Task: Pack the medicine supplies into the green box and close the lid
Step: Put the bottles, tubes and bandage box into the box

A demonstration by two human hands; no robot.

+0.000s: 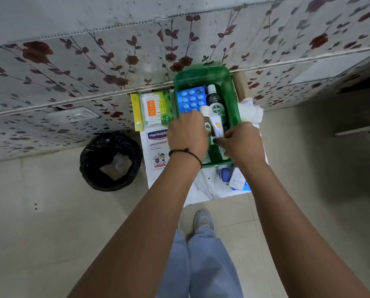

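The green box (233, 97) stands open on a small white table against the floral wall. Inside lie a blue blister pack of tablets (191, 100), a dark Dettol bottle (216, 104) and a small white-capped bottle (205, 114). My left hand (187, 132) reaches into the box over the small bottle. My right hand (240, 143) pinches the near end of a white tube (218, 127) inside the box. A cotton-swab pack (151, 108) and a Hansaplast box (156, 147) lie left of the green box. No lid is visible.
White gauze or cloth (251, 110) and a tan roll (241, 84) sit right of the box. Blue items and a leaflet (236, 179) lie at the table's near edge. A black-lined waste bin (111, 162) stands on the floor to the left.
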